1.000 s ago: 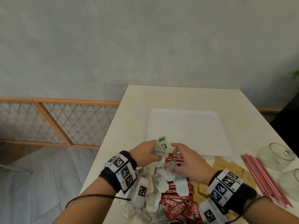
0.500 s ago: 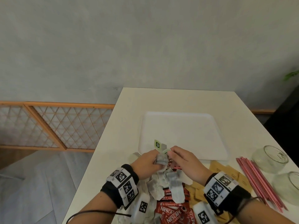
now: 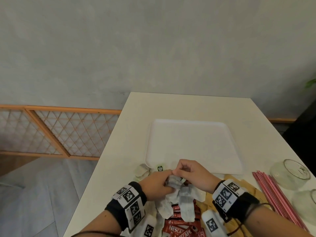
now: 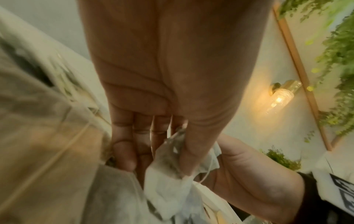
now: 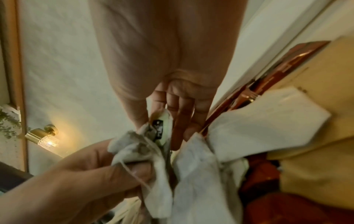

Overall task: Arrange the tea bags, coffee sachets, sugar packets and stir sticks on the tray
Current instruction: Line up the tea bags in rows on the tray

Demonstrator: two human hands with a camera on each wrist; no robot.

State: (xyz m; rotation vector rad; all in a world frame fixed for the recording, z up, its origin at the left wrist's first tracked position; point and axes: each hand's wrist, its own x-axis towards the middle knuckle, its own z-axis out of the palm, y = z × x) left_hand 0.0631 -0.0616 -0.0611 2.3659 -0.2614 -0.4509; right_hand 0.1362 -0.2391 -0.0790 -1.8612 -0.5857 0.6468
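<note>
Both hands meet over a heap of white tea bags [image 3: 179, 200] at the near edge of the table. My left hand [image 3: 159, 181] grips a bunch of tea bags [image 4: 172, 171] between thumb and fingers. My right hand [image 3: 189, 173] pinches a tea bag tag [image 5: 160, 128] with its string, right against the left hand. The white tray [image 3: 193, 144] lies just beyond the hands with nothing on it. Red coffee sachets [image 3: 181, 230] lie under the tea bags. Brown sugar packets [image 3: 239, 183] lie to the right, pink stir sticks [image 3: 273, 194] further right.
Two glass jars [image 3: 290, 171] [image 3: 306, 207] stand at the right edge beside the sticks. A loose tea bag [image 3: 141, 171] and a green tag [image 3: 160, 168] lie left of the tray's near corner. The table's left edge drops to the floor; a wooden lattice lines the wall.
The hands dropped lower and closer together over the heap. The green tag that was held up between them no longer stands above the fingers.
</note>
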